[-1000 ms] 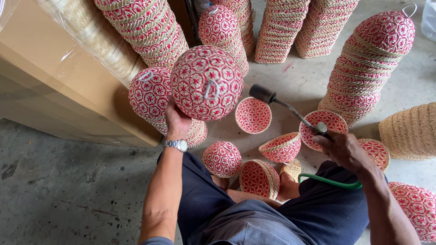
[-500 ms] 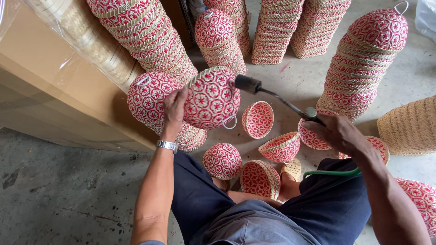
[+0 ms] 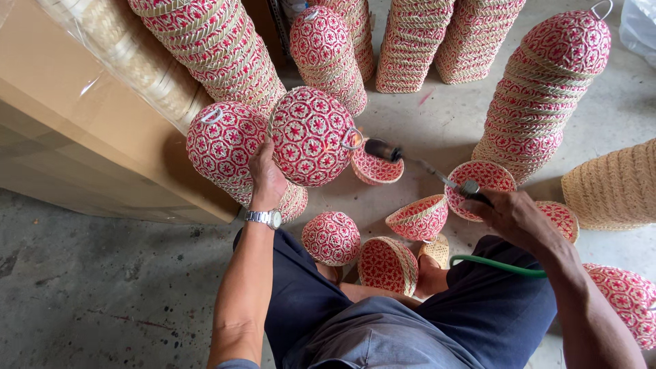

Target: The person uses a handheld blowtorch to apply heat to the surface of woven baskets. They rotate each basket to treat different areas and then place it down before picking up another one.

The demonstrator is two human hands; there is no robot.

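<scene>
Tall stacks of red and white woven baskets (image 3: 205,51) are standing on the concrete floor (image 3: 102,301), beside a large cardboard box (image 3: 75,143) along its left edge. Between the stacks and the seated person, loose small baskets (image 3: 417,217) are lying on the floor. The left hand (image 3: 265,179) is holding up a round woven basket (image 3: 311,135), its fingers closed around the lower side. Compared with a second ago, this basket is now turned and lower, so its metal loop is facing the tool. The right hand (image 3: 509,215) is gripping a gas torch (image 3: 424,167) with fingers fully closed, a green hose (image 3: 499,265) trailing from it. The torch head has moved closer and is now almost touching the basket, so the singeing of this basket seems to be starting.
</scene>
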